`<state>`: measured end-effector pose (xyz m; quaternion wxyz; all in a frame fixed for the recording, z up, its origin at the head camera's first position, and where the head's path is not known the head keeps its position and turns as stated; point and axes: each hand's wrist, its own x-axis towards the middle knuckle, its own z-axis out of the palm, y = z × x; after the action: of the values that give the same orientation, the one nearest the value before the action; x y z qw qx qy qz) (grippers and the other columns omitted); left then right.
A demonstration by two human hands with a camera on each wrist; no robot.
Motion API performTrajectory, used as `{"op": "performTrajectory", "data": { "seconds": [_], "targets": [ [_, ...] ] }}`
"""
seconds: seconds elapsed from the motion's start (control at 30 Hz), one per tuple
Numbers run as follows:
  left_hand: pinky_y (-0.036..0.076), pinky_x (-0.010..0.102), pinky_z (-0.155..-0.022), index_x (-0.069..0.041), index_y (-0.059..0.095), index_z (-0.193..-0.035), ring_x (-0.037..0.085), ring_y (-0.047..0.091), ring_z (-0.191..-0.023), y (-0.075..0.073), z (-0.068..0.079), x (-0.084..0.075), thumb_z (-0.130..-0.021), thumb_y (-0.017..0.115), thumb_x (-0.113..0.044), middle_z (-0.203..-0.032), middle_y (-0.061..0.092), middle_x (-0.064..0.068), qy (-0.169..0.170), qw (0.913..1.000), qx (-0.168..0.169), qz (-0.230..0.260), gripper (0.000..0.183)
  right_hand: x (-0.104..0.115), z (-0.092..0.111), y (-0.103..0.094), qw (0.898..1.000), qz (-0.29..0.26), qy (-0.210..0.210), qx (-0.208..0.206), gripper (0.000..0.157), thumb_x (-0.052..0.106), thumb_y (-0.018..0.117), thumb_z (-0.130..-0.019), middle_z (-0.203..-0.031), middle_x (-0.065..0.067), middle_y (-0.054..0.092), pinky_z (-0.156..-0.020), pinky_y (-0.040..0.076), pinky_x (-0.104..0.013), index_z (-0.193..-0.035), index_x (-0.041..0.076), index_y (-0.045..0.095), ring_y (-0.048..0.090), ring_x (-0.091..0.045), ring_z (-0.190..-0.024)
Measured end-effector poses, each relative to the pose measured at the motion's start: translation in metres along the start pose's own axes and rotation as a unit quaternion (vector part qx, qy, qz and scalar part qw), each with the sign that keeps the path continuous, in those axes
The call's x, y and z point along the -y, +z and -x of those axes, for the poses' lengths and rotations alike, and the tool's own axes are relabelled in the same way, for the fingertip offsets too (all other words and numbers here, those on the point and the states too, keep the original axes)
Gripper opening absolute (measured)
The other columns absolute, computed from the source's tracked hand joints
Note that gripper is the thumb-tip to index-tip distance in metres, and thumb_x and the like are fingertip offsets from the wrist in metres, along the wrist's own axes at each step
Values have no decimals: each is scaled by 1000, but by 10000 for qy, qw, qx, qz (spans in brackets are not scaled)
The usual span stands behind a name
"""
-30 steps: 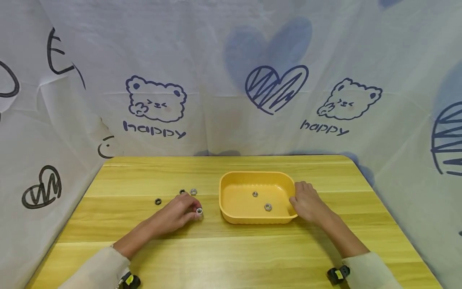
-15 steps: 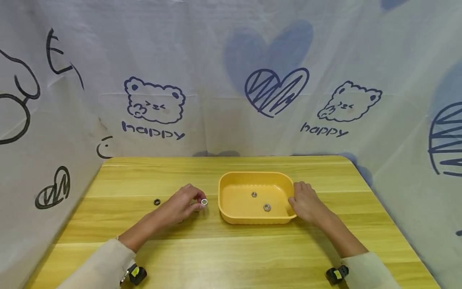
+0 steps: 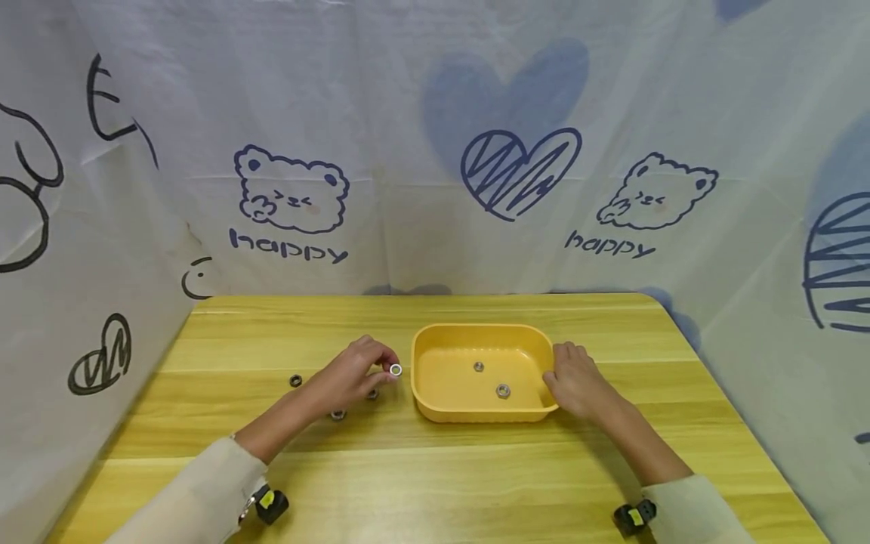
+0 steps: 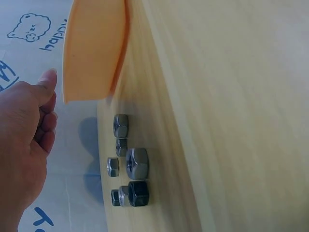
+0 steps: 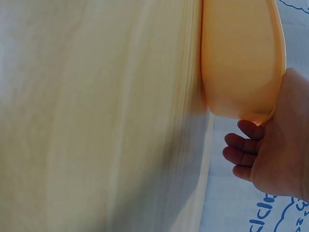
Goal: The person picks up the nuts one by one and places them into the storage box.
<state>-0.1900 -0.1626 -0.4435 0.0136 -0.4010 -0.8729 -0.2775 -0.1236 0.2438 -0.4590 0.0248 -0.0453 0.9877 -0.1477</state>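
Observation:
Between thumb and fingers, my left hand (image 3: 356,372) pinches a silver nut (image 3: 396,370), raised just left of the yellow plastic bin (image 3: 479,415). In the left wrist view the fingers hide that nut. My right hand (image 3: 578,378) grips the bin's right end, thumb over the rim and fingers outside, as the right wrist view also shows. Two metal nuts, a smaller nut (image 3: 479,366) and a larger nut (image 3: 503,391), lie inside the bin. Several loose nuts sit on the table below the left hand, among them a big hex nut (image 4: 137,163) and a dark nut (image 4: 139,193).
The wood-grain table (image 3: 435,483) carries everything. A black nut (image 3: 295,381) lies left of the left forearm. White cloth (image 3: 408,113) with bear and heart drawings hangs behind the table and along both sides.
My left hand has lifted the nut and moved right and away from me, closer to the bin. Nuts beneath the forearm have come into sight. The right hand stays on the bin.

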Motion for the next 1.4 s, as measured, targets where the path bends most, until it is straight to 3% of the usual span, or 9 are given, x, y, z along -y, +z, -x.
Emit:
{"op": "performTrajectory", "data": {
  "seconds": [0.37,0.87,1.07,1.4],
  "targets": [
    [54,31,-85,-8,72,-108,13,57,-96,2,-15,-9,-94,75,-22,-101,69,0,129,9999,-34,54,19,0,-1,2,9999,-53,98,111,47,19,42,-103,-125,-28,50,-96,41,-55,-134,-16,42,45,-39,-110],
    [53,32,-86,-10,73,-103,13,59,-94,15,-38,-18,-94,77,-24,-95,71,-2,613,9981,-1,-31,17,2,1,0,9999,-43,73,148,48,18,42,-104,-129,-32,50,-97,42,-56,-136,-18,41,46,-41,-112],
    [53,31,-86,-8,74,-105,23,63,-94,18,-48,-27,-94,76,-23,-96,72,1,632,9978,162,93,19,1,1,0,9999,-22,88,141,48,18,41,-104,-128,-31,50,-96,41,-56,-136,-17,41,46,-40,-111],
    [54,32,-88,-6,74,-108,23,64,-96,24,-61,-33,-96,74,-24,-99,74,2,713,9963,443,163,21,0,1,0,10000,-12,28,20,48,18,41,-102,-124,-30,51,-95,41,-56,-134,-18,42,46,-39,-108]
  ]
}}
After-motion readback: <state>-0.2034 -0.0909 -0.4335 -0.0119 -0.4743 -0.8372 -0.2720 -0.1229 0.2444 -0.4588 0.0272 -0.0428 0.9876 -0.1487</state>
